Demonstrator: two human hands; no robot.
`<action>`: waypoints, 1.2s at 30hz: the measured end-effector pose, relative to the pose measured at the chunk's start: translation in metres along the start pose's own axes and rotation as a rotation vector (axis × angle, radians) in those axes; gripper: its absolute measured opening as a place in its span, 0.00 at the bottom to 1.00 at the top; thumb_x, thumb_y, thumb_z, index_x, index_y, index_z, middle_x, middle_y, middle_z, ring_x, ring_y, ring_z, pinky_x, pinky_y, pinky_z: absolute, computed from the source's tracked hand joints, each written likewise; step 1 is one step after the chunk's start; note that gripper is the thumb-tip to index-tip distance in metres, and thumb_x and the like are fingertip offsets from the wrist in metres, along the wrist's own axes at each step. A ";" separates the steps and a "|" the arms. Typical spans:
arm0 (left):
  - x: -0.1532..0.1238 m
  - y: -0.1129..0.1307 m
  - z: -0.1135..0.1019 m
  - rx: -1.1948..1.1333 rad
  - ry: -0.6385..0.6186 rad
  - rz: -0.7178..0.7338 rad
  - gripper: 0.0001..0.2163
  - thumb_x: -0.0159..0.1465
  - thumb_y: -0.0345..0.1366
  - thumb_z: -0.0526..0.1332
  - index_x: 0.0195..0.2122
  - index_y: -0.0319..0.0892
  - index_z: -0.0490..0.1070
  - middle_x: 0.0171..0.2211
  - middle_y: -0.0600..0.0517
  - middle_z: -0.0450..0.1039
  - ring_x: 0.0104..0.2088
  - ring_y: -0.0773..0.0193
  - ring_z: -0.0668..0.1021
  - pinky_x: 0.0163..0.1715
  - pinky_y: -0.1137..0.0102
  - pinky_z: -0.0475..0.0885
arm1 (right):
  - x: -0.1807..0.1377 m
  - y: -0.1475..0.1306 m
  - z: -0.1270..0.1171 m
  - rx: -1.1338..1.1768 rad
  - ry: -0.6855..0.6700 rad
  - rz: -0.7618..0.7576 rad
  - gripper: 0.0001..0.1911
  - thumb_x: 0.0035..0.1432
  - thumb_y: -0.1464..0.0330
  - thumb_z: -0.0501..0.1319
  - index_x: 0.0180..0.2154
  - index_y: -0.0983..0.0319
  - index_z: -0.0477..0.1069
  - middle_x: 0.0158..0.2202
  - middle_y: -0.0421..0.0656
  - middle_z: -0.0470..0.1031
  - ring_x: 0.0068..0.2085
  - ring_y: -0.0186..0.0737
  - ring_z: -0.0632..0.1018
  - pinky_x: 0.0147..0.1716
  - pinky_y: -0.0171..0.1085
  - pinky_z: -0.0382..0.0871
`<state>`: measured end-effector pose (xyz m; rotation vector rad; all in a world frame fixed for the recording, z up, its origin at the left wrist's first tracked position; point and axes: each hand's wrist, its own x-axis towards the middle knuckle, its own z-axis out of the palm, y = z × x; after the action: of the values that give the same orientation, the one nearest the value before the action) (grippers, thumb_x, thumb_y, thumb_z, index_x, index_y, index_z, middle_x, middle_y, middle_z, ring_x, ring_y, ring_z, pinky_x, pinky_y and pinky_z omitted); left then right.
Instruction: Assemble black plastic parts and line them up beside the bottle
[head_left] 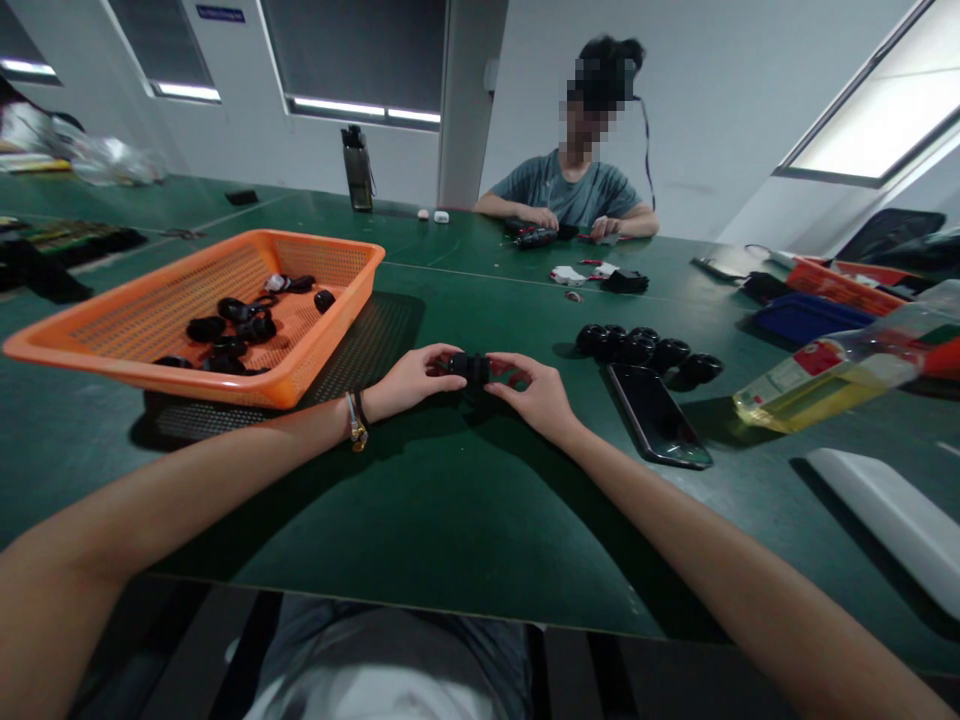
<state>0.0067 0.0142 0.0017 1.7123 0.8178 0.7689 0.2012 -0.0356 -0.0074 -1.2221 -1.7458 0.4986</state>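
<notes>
My left hand [412,378] and my right hand [534,392] meet over the green table [450,520], both pinched on a small black part [470,368] held between their fingertips just above the surface. Something small and red shows beside the part, under my right fingers. A bracelet sits on my left wrist. To the left stands an orange mesh basket [135,345] with several black parts [240,325] in it. A row of black parts [649,350] lies to the right of my hands.
A dark phone [658,415] lies right of my right hand, a tilted bottle of yellow liquid [832,375] beyond it, and a white flat object [892,520] at the right edge. A person sits opposite, hands on small parts. A dark bottle [358,168] stands at the far side.
</notes>
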 end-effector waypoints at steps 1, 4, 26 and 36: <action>0.000 0.000 0.000 -0.001 -0.001 0.000 0.22 0.47 0.37 0.66 0.44 0.36 0.67 0.42 0.46 0.71 0.42 0.60 0.74 0.47 0.61 0.67 | 0.000 0.000 0.000 0.003 0.002 0.001 0.17 0.46 0.70 0.64 0.41 0.59 0.73 0.37 0.42 0.78 0.37 0.40 0.77 0.33 0.39 0.70; 0.000 0.001 0.000 -0.002 0.000 0.000 0.22 0.48 0.37 0.66 0.44 0.36 0.67 0.42 0.46 0.71 0.42 0.60 0.74 0.47 0.61 0.67 | 0.000 0.000 0.000 0.004 0.002 -0.004 0.17 0.46 0.69 0.64 0.41 0.59 0.73 0.37 0.43 0.78 0.37 0.40 0.77 0.33 0.39 0.70; 0.000 -0.001 0.000 -0.013 -0.002 0.001 0.21 0.48 0.37 0.66 0.43 0.37 0.67 0.42 0.46 0.72 0.42 0.60 0.74 0.46 0.61 0.67 | 0.000 0.000 -0.001 -0.028 -0.006 -0.049 0.17 0.47 0.69 0.63 0.42 0.58 0.74 0.37 0.42 0.77 0.38 0.40 0.76 0.32 0.38 0.70; 0.000 -0.001 0.000 -0.014 0.003 -0.009 0.22 0.47 0.36 0.66 0.43 0.36 0.67 0.42 0.46 0.72 0.41 0.60 0.74 0.47 0.61 0.67 | 0.000 -0.001 0.000 -0.014 0.005 -0.020 0.16 0.46 0.70 0.63 0.41 0.60 0.73 0.37 0.43 0.77 0.38 0.40 0.76 0.33 0.39 0.70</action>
<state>0.0073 0.0145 0.0010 1.6940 0.8201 0.7692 0.2006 -0.0359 -0.0069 -1.2140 -1.7583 0.4719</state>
